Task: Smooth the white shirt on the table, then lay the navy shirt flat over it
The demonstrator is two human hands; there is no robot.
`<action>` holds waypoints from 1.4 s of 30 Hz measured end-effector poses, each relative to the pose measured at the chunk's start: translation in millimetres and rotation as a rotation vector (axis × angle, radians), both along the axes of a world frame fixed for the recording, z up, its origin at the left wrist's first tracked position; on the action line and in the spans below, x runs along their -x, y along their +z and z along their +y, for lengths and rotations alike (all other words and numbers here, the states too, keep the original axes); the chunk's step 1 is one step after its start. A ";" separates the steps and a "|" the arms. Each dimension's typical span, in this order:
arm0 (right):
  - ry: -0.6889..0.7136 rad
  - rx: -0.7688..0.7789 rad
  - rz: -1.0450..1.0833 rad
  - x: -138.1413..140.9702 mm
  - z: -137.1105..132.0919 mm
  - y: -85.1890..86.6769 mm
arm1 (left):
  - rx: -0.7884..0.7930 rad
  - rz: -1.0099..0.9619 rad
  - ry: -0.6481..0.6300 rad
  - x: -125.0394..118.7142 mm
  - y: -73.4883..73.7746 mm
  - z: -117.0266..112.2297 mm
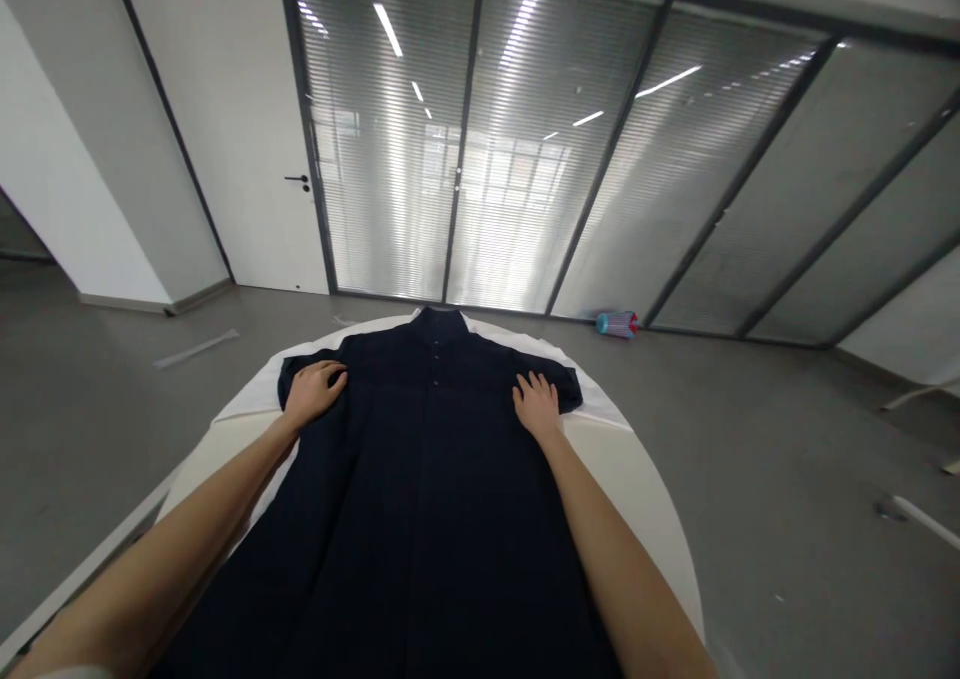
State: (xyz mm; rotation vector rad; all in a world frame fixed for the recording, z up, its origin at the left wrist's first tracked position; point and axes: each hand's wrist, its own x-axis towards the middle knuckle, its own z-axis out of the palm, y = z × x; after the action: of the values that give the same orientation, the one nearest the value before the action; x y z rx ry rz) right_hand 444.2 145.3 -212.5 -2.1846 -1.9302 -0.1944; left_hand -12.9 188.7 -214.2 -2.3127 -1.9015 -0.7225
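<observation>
A dark navy short-sleeved shirt (427, 459) lies flat and spread out, front up, on a white table (637, 469), its collar pointing away from me. My left hand (313, 391) rests palm down on the shirt's left shoulder near the sleeve, fingers stretched flat. My right hand (537, 404) lies palm down on the right shoulder near the other sleeve, fingers spread. Neither hand grips the cloth.
The table's rounded far edge sits just beyond the collar. Grey floor surrounds it. A wall of glass panels with blinds (510, 139) and a white door (247, 139) stand behind. A small blue and red object (617, 324) lies on the floor by the glass.
</observation>
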 end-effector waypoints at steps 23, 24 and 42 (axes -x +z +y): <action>0.019 -0.001 -0.013 0.3 1.1 -2.0 | 0.070 -0.005 0.017 -2.6 2.5 -3.0; 0.018 0.000 -0.004 0.6 0.3 -1.3 | 0.085 -0.015 0.013 -2.2 2.0 -4.1; 0.044 -0.077 0.027 1.5 -7.6 -4.9 | 0.033 -0.146 0.329 -8.0 -4.2 -37.8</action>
State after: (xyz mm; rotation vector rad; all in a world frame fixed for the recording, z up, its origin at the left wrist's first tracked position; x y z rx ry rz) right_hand 442.7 137.7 -217.3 -2.0829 -1.9215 -0.2268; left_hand -4.9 151.0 -218.4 -1.9367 -2.2953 -0.8420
